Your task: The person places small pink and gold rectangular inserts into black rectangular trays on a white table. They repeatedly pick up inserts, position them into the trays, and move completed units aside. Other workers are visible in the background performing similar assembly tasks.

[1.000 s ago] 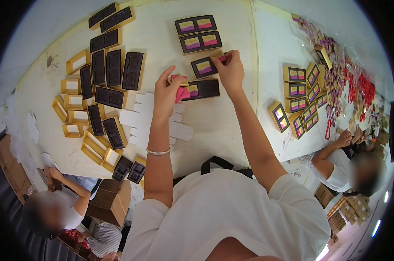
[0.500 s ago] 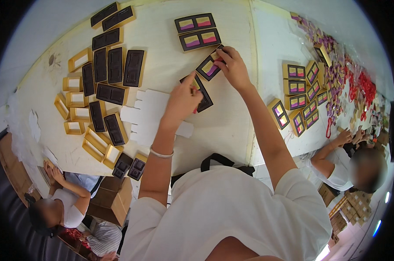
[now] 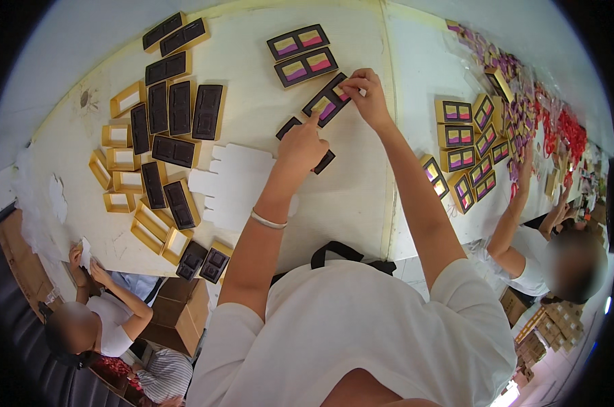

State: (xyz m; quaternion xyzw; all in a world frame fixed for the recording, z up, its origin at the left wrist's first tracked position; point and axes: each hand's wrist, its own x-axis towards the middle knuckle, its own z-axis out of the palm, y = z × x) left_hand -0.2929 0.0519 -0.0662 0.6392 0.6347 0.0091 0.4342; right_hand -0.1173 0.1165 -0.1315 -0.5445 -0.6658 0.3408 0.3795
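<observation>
A black two-compartment tray box (image 3: 331,98) lies tilted on the table between my hands. It holds a gold-and-purple packet (image 3: 322,109) and a gold-and-pink packet (image 3: 341,95). My right hand (image 3: 367,102) pinches the pink one at the far-right end of the box. My left hand (image 3: 301,146) presses a straight index finger on the purple one. Its other fingers curl under, and whatever they hold is hidden. Below that hand, another black tray box (image 3: 289,128) is mostly covered. Two filled boxes (image 3: 297,46) (image 3: 305,70) sit side by side just beyond.
Black tray boxes (image 3: 179,107) and gold frames (image 3: 124,158) crowd the left, near a flat white cardboard sheet (image 3: 232,180). Filled boxes (image 3: 459,137) and a heap of packets (image 3: 517,115) cover the right table. Co-workers (image 3: 113,315) (image 3: 517,254) sit at both sides.
My left hand has moved from the lower box up to the upper one, with its index finger now on the purple packet. My right hand stays at that box's far end.
</observation>
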